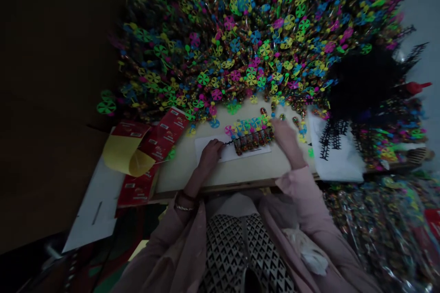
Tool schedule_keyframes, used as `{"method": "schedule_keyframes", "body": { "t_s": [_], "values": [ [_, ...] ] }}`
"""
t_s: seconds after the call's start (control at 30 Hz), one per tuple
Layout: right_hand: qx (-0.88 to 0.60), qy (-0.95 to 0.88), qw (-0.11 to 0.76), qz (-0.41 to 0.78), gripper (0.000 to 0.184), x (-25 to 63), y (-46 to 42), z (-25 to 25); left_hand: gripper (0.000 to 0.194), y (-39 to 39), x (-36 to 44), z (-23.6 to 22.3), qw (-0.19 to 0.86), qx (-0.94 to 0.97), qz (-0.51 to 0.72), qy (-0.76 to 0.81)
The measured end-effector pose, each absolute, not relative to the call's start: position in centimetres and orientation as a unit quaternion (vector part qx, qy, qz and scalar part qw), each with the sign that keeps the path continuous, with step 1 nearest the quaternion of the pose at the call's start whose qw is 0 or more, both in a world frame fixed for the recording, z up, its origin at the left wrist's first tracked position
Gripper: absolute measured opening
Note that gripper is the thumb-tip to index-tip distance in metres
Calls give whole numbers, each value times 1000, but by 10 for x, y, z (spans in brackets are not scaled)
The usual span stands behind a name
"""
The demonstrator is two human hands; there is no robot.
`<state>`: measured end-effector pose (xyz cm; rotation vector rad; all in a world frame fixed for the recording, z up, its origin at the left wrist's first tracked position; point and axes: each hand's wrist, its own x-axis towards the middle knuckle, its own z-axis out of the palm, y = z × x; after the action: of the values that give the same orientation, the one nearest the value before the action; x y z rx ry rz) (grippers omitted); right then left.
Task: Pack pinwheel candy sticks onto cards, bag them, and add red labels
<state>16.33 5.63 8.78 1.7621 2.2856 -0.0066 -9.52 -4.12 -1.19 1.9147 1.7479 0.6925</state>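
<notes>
My left hand (pixel 209 154) pinches the left end of a black plastic strip (pixel 228 143) over the table. Along that strip stands a row of small clear tubes (pixel 253 141) filled with multicoloured beads or sweets. Their tops carry pink, blue, yellow and green pinwheel pieces (pixel 245 125). At the right end of the row is my right hand (pixel 286 139), smeared by motion, so its grip cannot be made out. Under the row lies a white card (pixel 206 144). A few loose filled tubes (pixel 296 121) are just beyond my right hand.
A large heap of pinwheel-topped tubes (pixel 240 46) fills the back of the table (pixel 185 174). Red printed card sheets (pixel 165 133) and a curled yellow sheet (pixel 120 153) lie left. To the right, black strips (pixel 335 135) rest on a white bag (pixel 343 162); more bagged tubes (pixel 371 219) sit below.
</notes>
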Motion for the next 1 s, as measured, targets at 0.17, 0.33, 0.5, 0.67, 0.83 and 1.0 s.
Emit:
{"method": "schedule_keyframes", "body": {
  "t_s": [0.17, 0.33, 0.5, 0.67, 0.83, 1.0],
  "values": [
    [569, 812, 127, 38, 42, 253, 125, 62, 18, -45, -98, -13, 251, 675, 276, 636],
    [657, 754, 11, 29, 41, 275, 106, 53, 18, -46, -99, -20, 257, 656, 321, 632],
    [580, 796, -169, -37, 39, 175, 29, 58, 19, -39, -95, -23, 237, 677, 303, 628],
    [534, 844, -41, -21, 53, 69, -33, 37, 16, -38, -94, -16, 248, 686, 315, 607],
    [537, 843, 15, -28, 57, 57, -47, 28, 14, -40, -95, -15, 257, 678, 328, 605],
    [510, 858, 51, -28, 56, 55, -52, 39, 14, -37, -96, -16, 258, 679, 329, 603]
  ]
}}
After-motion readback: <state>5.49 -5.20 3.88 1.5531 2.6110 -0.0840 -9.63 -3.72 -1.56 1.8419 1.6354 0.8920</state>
